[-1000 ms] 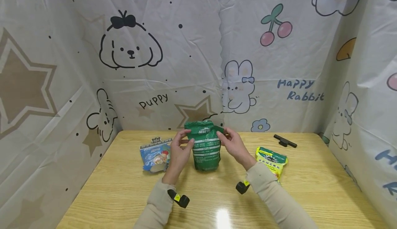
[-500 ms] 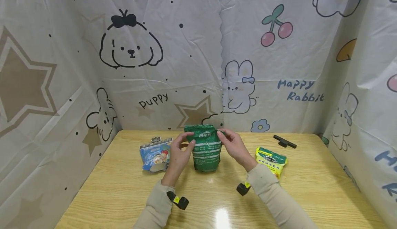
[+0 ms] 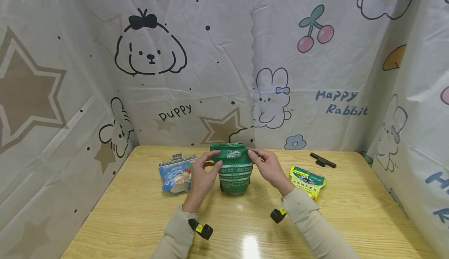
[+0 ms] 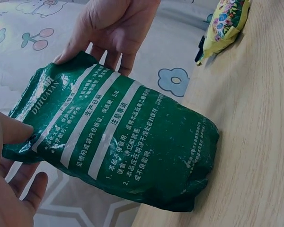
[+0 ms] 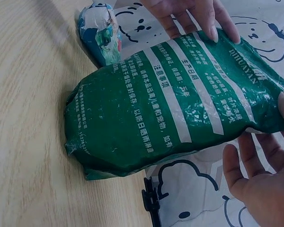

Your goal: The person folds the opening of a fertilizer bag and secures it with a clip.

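A green plastic pouch (image 3: 234, 179) with white stripes and printed text stands upright at the middle of the table, its base at the tabletop. My left hand (image 3: 203, 177) pinches its upper left edge between thumb and fingers. On the opposite side, my right hand (image 3: 269, 168) pinches the upper right corner. In the left wrist view the pouch (image 4: 146, 137) shows its printed back, lettered DIHUAYAN near the top. The right wrist view has the right thumb on the front of the pouch (image 5: 128, 113) and the fingers behind it.
A blue picture packet (image 3: 176, 177) lies left of the left hand. Beyond the right wrist is a yellow and green packet (image 3: 306, 183). A black bar-shaped holder (image 3: 322, 160) lies near the back right edge. Printed curtains (image 3: 210, 75) enclose the wooden table (image 3: 231, 227).
The pouch's top has come down a little and its base has settled slightly nearer to me. Both hands keep their grip; the right one has shifted slightly right and down.
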